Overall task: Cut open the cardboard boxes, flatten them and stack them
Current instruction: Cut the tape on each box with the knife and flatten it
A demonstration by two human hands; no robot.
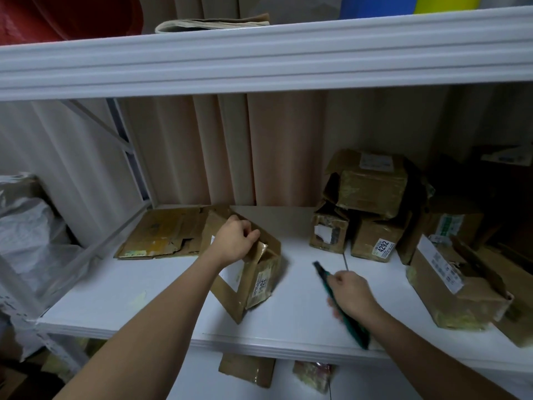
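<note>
The small brown cardboard box with a white label [256,272] is sitting mid-shelf on the white shelf board [161,310], tilted and partly opened, one flap hanging down toward the front edge. The left hand [235,241] is gripping it at the top, fingers curled over the upper flap. The right hand [350,293] is wrapping around a dark green-handled cutter [339,301], its tip pointing up and away, apart from the box and blurred.

Judging by this, the step in hand is collapsing this box: the cutting looks largely done, and the left hand seems to be pulling the walls over. The next move is probably calling for either one more slit along a taped seam or pressing the panels flat, keeping the blade clear of the gripping fingers.

To the left, just behind, flattened brown cardboard sheets [161,235] are lying as the stack. To the right, a pile of uncut taped brown boxes [372,203] is waiting, well apart.
</note>
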